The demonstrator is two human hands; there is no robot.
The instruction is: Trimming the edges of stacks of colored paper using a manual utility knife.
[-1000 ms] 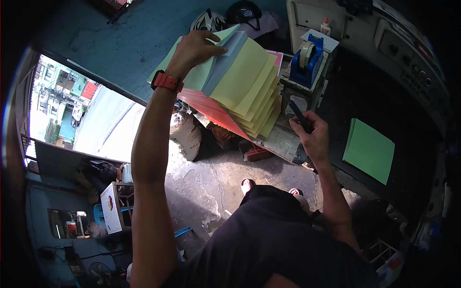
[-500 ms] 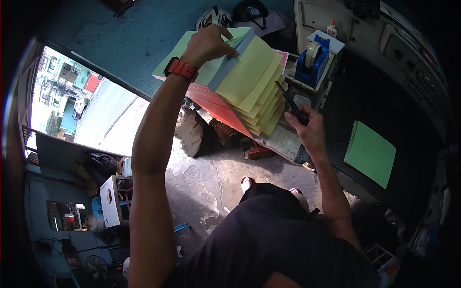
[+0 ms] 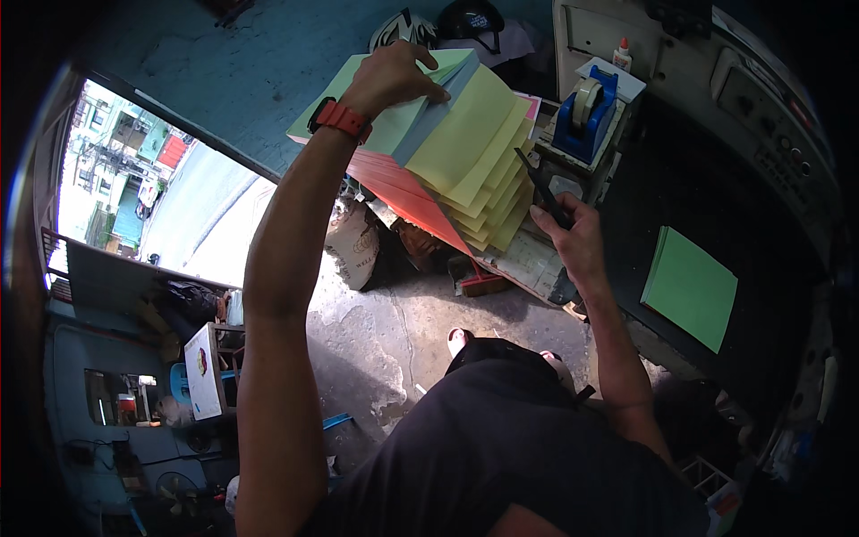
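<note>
A tall stack of coloured paper [image 3: 474, 134] stands in front of me, with pale green sheets on top, a grey-blue layer, fanned yellow sheets at the right and pink-red ones down the near side. My left hand [image 3: 394, 79], a red-strapped watch at its wrist, lies over the top with fingers spread. Its thumb touches the grey-blue layer beside the green sheets' edge. Right of the stack, my right hand [image 3: 573, 234] is closed round a slim black utility knife [image 3: 544, 190]. The knife points up and left, its narrow tip close to the yellow edges.
A blue tape dispenser [image 3: 586, 121] and a white glue bottle [image 3: 622, 55] stand beyond the stack. Green paper [image 3: 691, 288] lies on the dark surface at right. Two helmets [image 3: 470, 22] are at the back. A broom head [image 3: 481, 285] and sack [image 3: 353, 246] sit below the stack.
Both hands keep nearly the same places and holds. The view has shifted very slightly; the left thumb sits marginally farther right.
</note>
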